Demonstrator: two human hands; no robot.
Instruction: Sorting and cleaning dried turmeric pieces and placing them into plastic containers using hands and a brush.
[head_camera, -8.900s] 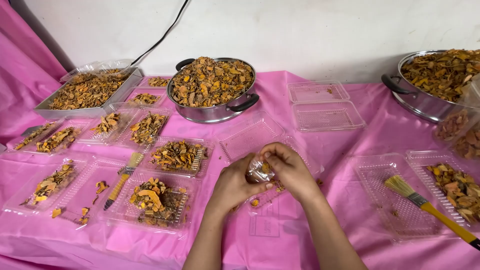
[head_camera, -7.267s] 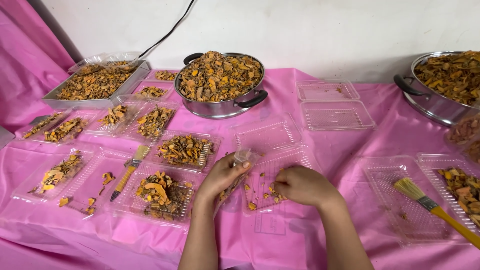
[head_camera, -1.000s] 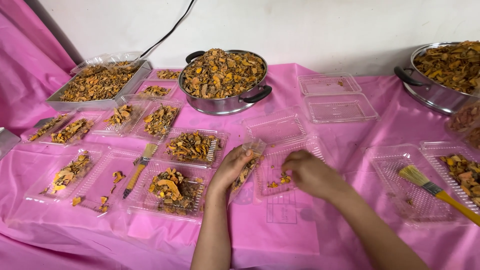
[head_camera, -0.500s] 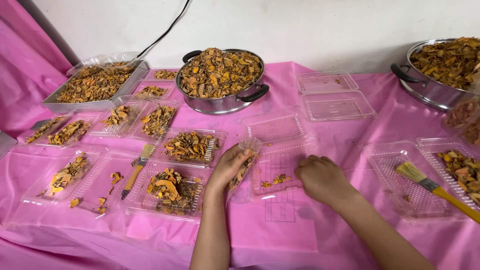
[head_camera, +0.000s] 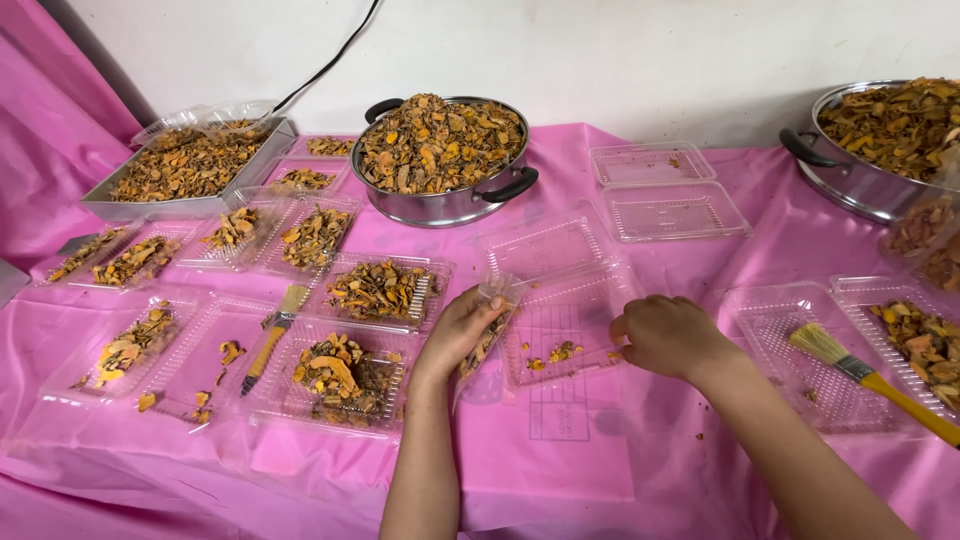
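Nearest, a small clear bag (head_camera: 487, 340) of orange-brown chips is gripped by the left hand (head_camera: 462, 330) beside an open clear tray (head_camera: 570, 325), apparently so that chips can be passed between them. The right hand (head_camera: 665, 335), loosely curled and holding nothing visible, is rested on the tray's right edge, steadying it. A few chips (head_camera: 556, 353) are left inside. Filled trays (head_camera: 345, 375) and a brush (head_camera: 272, 325) are crowded at left on the pink worktop (head_camera: 580, 470); another brush (head_camera: 875, 382) is laid at right. Beyond, a full pot (head_camera: 442, 155) is set

Clear plastic clamshell packages (head_camera: 560, 320) across table
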